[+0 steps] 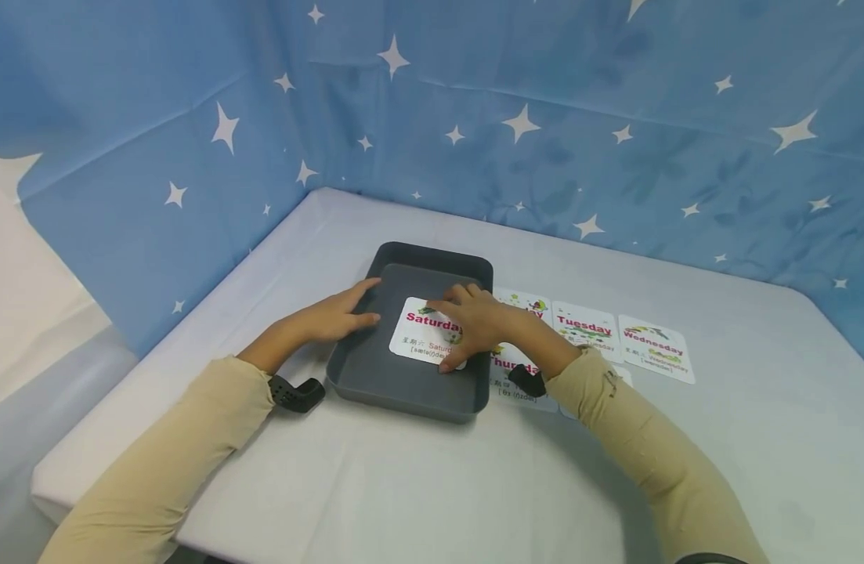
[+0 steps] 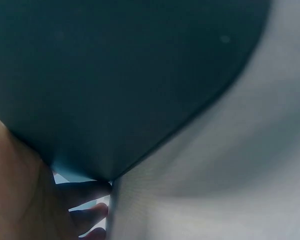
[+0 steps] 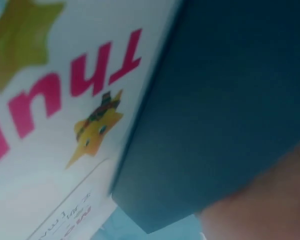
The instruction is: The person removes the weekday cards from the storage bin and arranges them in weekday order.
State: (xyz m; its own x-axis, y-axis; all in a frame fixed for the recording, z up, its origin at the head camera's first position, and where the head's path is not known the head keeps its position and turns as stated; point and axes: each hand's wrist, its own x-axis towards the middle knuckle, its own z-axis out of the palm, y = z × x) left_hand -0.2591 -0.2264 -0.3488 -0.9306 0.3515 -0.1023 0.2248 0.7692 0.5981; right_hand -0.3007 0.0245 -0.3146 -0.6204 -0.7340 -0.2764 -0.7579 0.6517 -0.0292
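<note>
A dark grey rectangular tray (image 1: 396, 380) sits on the table. My left hand (image 1: 336, 315) holds its left wall, with the thumb and forefinger reaching over the rim; in the left wrist view, other fingertips (image 2: 92, 215) show beside the tray's outer wall (image 2: 140, 90). Inside the tray, my right hand (image 1: 477, 317) grips a white "Saturday" card (image 1: 419, 338) by its far and near edges, covering its right part. Whether the card lies flat on the tray floor I cannot tell. Close beside the tray's right wall lies a "Thursday" card (image 3: 65, 90), partly under my right wrist.
Right of the tray lie a "Tuesday" card (image 1: 583, 317), a "Wednesday" card (image 1: 657, 348) and another weekday card (image 1: 519, 298), partly covered by my right hand. Below them, one card (image 1: 625, 376) is mostly behind my forearm. A blue star-patterned curtain (image 1: 460, 94) hangs behind the white-covered table (image 1: 403, 486).
</note>
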